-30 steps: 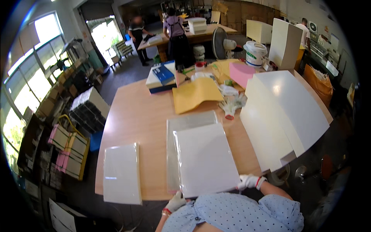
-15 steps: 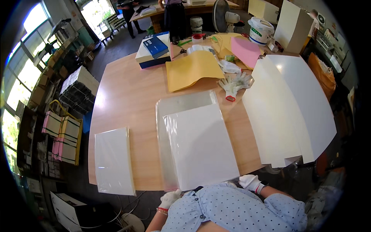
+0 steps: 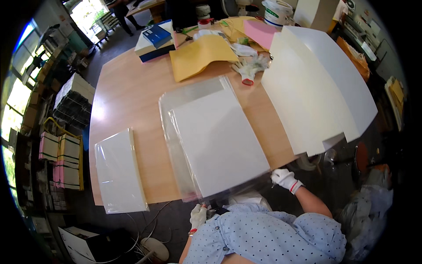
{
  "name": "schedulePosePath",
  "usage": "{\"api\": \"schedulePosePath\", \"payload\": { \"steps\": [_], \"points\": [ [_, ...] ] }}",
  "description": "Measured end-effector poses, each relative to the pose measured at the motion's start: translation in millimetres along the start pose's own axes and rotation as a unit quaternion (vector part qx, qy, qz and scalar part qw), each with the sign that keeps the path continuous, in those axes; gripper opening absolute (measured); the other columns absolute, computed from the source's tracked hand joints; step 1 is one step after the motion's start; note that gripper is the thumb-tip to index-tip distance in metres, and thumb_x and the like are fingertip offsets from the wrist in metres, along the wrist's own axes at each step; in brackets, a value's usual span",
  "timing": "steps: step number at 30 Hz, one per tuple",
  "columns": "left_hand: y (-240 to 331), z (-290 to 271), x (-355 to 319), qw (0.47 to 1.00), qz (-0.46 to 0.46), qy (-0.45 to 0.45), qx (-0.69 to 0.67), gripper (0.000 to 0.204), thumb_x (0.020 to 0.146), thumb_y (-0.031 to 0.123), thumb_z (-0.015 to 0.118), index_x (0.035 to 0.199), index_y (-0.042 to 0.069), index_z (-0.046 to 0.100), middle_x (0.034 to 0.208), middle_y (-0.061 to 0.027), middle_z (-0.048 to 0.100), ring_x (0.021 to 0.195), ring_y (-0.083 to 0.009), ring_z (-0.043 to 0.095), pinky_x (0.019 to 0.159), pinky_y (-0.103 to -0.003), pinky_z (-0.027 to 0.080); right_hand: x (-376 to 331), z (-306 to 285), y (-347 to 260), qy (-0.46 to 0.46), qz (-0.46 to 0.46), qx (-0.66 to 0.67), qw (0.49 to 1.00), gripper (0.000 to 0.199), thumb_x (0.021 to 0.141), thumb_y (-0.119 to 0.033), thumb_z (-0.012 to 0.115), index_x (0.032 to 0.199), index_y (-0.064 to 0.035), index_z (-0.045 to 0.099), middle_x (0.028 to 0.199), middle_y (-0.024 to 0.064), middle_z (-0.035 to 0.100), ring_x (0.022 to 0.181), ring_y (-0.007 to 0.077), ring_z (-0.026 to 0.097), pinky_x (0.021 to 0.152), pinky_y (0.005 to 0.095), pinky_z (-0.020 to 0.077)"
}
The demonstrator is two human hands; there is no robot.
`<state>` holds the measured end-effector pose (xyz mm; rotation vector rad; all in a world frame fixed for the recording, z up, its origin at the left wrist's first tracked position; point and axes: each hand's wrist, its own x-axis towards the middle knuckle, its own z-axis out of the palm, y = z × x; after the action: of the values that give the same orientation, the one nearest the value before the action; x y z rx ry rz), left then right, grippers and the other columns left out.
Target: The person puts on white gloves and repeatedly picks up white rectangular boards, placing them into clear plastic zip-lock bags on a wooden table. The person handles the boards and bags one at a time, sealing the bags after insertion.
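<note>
A stack of white paper sheets (image 3: 220, 141) lies inside a large clear plastic bag (image 3: 169, 145) at the table's near edge. The bag's near end hangs over that edge toward my body. My right hand (image 3: 285, 179), in a white glove with a red cuff line, closes on the bag's near right corner. Closer to my waist, my left hand (image 3: 198, 216), also gloved, has its fingers pinched at the bag's near left edge; the grip is partly hidden. To the left lies a second plastic-wrapped white stack (image 3: 121, 174), untouched.
Large cream and white sheets (image 3: 307, 92) cover the table's right side. Farther back are a yellow paper sheet (image 3: 200, 57), loose work gloves (image 3: 249, 68), a blue book (image 3: 156, 36) on a box, a pink sheet (image 3: 260, 34) and a white bucket (image 3: 277, 12). Cables hang below the near left edge.
My head view has shifted, so the table sits higher in it. My right hand has moved outward from my waist to the bag's corner, and the bag's near end now shows stretched past the table edge.
</note>
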<state>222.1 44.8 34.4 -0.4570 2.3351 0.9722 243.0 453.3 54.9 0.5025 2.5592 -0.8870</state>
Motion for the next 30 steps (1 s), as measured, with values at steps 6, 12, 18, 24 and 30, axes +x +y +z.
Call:
{"api": "schedulePosePath", "payload": {
  "steps": [6, 12, 18, 24, 30],
  "points": [
    [-5.7, -1.9, -17.0, 0.948, 0.089, -0.098, -0.288, 0.037, 0.095, 0.035, 0.046, 0.091, 0.002, 0.064, 0.079, -0.0044, 0.064, 0.07, -0.013, 0.061, 0.061, -0.027, 0.05, -39.5, 1.3, -24.0, 0.13, 0.08, -0.173, 0.973, 0.021, 0.079, -0.028, 0.057, 0.076, -0.0073, 0.062, 0.075, 0.0117, 0.065, 0.075, 0.0328, 0.062, 0.066, 0.0416, 0.0482],
    [-35.3, 10.8, -1.0, 0.875, -0.006, -0.198, -0.443, 0.037, 0.095, 0.033, 0.047, 0.106, 0.001, 0.062, 0.093, -0.0088, 0.064, 0.077, -0.0185, 0.064, 0.067, -0.03, 0.053, -56.1, 106.5, -155.9, 0.205, -0.382, -0.001, 0.901, 0.011, 0.072, -0.017, 0.064, 0.075, -0.0075, 0.059, 0.077, 0.0092, 0.055, 0.078, 0.0294, 0.054, 0.072, 0.0402, 0.045],
    [-59.5, 24.1, 12.0, 0.799, -0.143, -0.193, -0.551, 0.024, 0.092, 0.025, 0.051, 0.099, 0.005, 0.062, 0.09, -0.0081, 0.062, 0.073, -0.0214, 0.062, 0.063, -0.035, 0.052, -59.0, 189.9, -206.1, 0.09, -0.332, -0.049, 0.938, 0.014, 0.072, -0.022, 0.062, 0.074, -0.0078, 0.06, 0.082, 0.0085, 0.054, 0.08, 0.0288, 0.055, 0.069, 0.0406, 0.0476],
    [-63.8, 21.4, 16.7, 0.927, 0.048, -0.129, -0.349, 0.027, 0.089, 0.025, 0.048, 0.091, 0.004, 0.065, 0.082, -0.0061, 0.064, 0.073, -0.0188, 0.061, 0.066, -0.033, 0.05, -86.2, 147.0, -189.5, -0.04, -0.427, -0.102, 0.898, 0.011, 0.078, -0.02, 0.058, 0.076, -0.0094, 0.06, 0.084, 0.0085, 0.056, 0.084, 0.0265, 0.058, 0.068, 0.0394, 0.0504],
    [-26.2, -14.2, -27.8, 0.952, 0.121, -0.096, -0.266, 0.027, 0.09, 0.024, 0.053, 0.082, 0.0, 0.063, 0.071, -0.0041, 0.061, 0.064, -0.015, 0.055, 0.061, -0.029, 0.045, -238.5, -169.9, -29.7, 0.359, 0.022, -0.112, 0.926, 0.019, 0.077, -0.02, 0.063, 0.093, -0.0105, 0.063, 0.087, 0.0095, 0.062, 0.083, 0.0227, 0.061, 0.073, 0.0356, 0.0494]
  ]
}}
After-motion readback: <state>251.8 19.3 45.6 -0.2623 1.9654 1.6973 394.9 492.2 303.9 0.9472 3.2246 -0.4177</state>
